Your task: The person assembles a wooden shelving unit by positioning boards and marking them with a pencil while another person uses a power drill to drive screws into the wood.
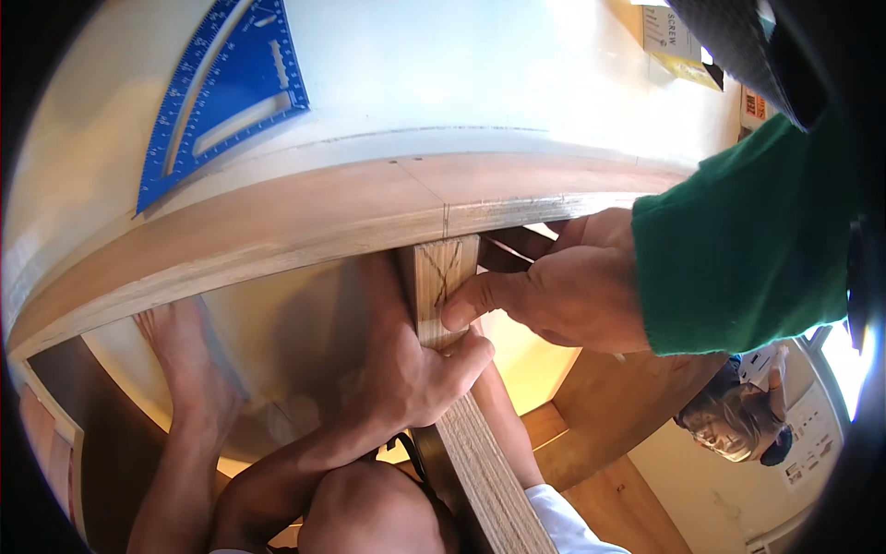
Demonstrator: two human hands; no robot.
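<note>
My left hand [415, 379] is wrapped round a long wooden bar [494, 471], thumb across its top face. The bar slants up from the lower edge. Its end, marked with a pencilled cross, meets the underside of a wooden rim [314, 208] near a pencil line. My right forearm [508, 411], in a white sleeve, reaches up behind the bar; its hand is hidden there. Another person's hand [563, 286], in a green sleeve, comes from the right and pinches the bar's end.
A blue set square [231, 88] lies on the white surface [406, 65] behind the rim. Small boxes [678, 42] stand at the upper right. At the left is a bare limb [189, 388], hand or foot unclear. Farther off at the right is another person [743, 411].
</note>
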